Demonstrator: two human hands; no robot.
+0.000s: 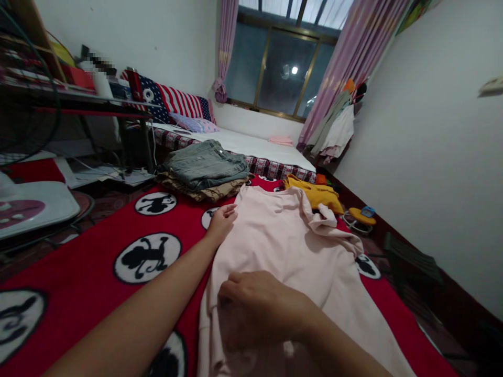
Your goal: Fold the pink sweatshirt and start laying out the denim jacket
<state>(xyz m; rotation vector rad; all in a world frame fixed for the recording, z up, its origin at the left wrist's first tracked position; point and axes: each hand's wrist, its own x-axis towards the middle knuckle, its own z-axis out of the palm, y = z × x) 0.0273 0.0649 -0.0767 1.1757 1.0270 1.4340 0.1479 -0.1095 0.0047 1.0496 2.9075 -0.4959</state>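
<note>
Pink shirt [291, 246] lies spread across the centre of the frame on a red blanket [94, 262]; left hand [222, 220] rests loosely open on its upper-left edge; right hand [255, 309], lower centre, pinches the fabric; folded clothes [204, 170] sit above.

Red blanket [90, 272], printed with black-and-white round figures, is spread as the bearing surface. Laid directly on it: one pale pink garment [291, 246], spread flat at the near middle; one stack of folded clothes [204, 173], grey denim on top of tan pieces, at the far edge; one yellow garment [314, 192], bunched, just beyond the pink one.
</note>
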